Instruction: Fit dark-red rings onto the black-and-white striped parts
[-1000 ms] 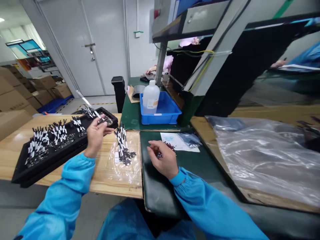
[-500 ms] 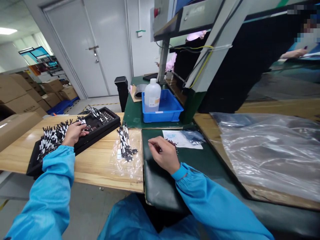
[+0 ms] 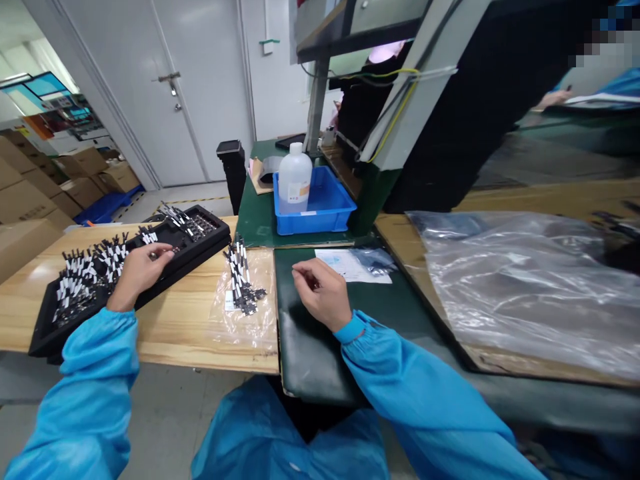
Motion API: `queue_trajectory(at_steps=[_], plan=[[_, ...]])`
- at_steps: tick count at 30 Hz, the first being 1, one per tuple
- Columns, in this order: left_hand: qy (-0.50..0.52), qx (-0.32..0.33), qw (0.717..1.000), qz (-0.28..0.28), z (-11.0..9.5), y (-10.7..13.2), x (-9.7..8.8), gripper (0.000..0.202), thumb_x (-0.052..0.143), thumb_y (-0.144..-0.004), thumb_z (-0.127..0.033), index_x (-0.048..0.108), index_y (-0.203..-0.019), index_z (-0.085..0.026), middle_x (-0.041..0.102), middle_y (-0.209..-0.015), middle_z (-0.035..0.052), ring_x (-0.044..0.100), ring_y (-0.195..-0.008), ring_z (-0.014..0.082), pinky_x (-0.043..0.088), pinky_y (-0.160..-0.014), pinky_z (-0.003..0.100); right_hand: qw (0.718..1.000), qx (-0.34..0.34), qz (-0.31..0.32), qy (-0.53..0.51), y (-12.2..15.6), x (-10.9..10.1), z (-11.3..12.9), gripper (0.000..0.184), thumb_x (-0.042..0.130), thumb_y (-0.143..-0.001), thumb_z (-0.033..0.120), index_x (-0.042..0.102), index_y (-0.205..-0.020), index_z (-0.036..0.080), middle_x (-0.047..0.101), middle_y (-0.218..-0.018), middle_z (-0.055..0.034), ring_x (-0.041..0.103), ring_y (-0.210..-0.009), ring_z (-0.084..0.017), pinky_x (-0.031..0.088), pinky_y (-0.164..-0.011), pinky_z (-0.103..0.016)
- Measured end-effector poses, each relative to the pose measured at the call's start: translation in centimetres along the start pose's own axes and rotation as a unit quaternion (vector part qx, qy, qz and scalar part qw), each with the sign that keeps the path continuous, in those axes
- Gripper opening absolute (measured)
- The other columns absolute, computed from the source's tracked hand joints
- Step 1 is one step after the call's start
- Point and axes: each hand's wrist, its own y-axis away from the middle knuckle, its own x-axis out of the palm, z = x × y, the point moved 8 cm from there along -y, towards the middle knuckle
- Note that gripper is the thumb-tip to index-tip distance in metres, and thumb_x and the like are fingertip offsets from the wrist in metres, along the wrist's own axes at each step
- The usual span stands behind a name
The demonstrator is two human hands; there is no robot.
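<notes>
My left hand (image 3: 141, 270) is at the near edge of the black tray (image 3: 200, 252), its thumb and fingers pinched together over a compartment. Whatever is between those fingertips is too small to make out. Bunches of small dark parts with white-labelled leads (image 3: 80, 283) fill the tray's left side, with more at its far right. Above the green mat (image 3: 310, 353), my right hand (image 3: 325, 293) is curled closed. Something dark shows within its fingers but cannot be named. Between the hands, a bunch of similar labelled leads (image 3: 243, 283) lies on a clear plastic bag (image 3: 257, 327).
A blue bin (image 3: 335, 223) holding a white bottle (image 3: 295, 183) stands behind the mat. A printed paper (image 3: 345, 267) lies beyond my right hand. Clear plastic sheeting (image 3: 515, 287) covers the board at right. A metal post (image 3: 400, 120) rises behind the bin. Another person's hand (image 3: 553, 99) shows at upper right.
My left hand has shifted slightly towards me over the tray, its fingers now pinched tighter. My right hand stays curled in nearly the same place. The whole view has shifted a little.
</notes>
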Motion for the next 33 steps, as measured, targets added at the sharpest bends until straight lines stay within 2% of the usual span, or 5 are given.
queue_trajectory(at_steps=[4,7,18,27,33], plan=[[0.068,0.085,0.957,0.269,-6.1,5.1,5.5,0.043,0.062,-0.085,-0.052,0.076,-0.105,-0.017,0.075,-0.085,0.0060,0.060,-0.062,0.0170,0.045,-0.060,0.027,1.000,0.021,-0.017,0.009,-0.1,-0.4,-0.6,0.006,0.059,-0.091,0.019,0.066,-0.090,0.021,0.061,-0.074,-0.0012,0.051,-0.059,-0.013,0.044,-0.057,-0.028],[0.080,0.171,0.922,0.339,-10.0,8.3,8.2,0.033,0.058,-0.089,-0.044,0.076,-0.098,-0.018,0.075,-0.091,0.0066,0.062,-0.069,0.0168,0.046,-0.064,0.027,0.998,0.043,-0.038,0.012,-0.1,-0.8,-1.2,0.006,0.060,-0.090,0.021,0.066,-0.089,0.021,0.061,-0.073,-0.0008,0.052,-0.058,-0.013,0.044,-0.057,-0.028],[0.013,0.240,0.942,0.236,-13.0,10.6,11.7,0.028,0.073,-0.082,-0.044,0.070,-0.096,-0.020,0.068,-0.100,0.0100,0.066,-0.092,0.0277,0.047,-0.080,0.037,0.990,0.110,-0.081,0.025,-0.8,-2.6,-3.3,0.015,0.056,-0.094,0.026,0.069,-0.100,0.019,0.068,-0.092,-0.0067,0.061,-0.077,-0.018,0.050,-0.067,-0.032],[0.041,0.248,0.934,0.252,-13.2,11.1,11.7,0.020,0.069,-0.087,-0.036,0.075,-0.100,-0.022,0.068,-0.094,0.0075,0.065,-0.086,0.0230,0.047,-0.078,0.033,0.956,0.081,0.219,0.179,0.4,1.8,-5.1,0.007,0.067,-0.086,0.016,0.073,-0.083,0.020,0.064,-0.104,-0.0097,0.048,-0.104,-0.028,0.038,-0.086,-0.042],[0.036,0.261,0.931,0.251,-12.8,11.3,11.9,0.023,0.066,-0.089,-0.037,0.076,-0.104,-0.023,0.065,-0.088,0.0065,0.063,-0.080,0.0214,0.046,-0.074,0.033,0.924,0.074,0.292,0.236,1.3,3.4,-5.3,0.007,0.067,-0.090,0.023,0.073,-0.087,0.020,0.063,-0.110,-0.0102,0.044,-0.109,-0.029,0.031,-0.089,-0.044]])
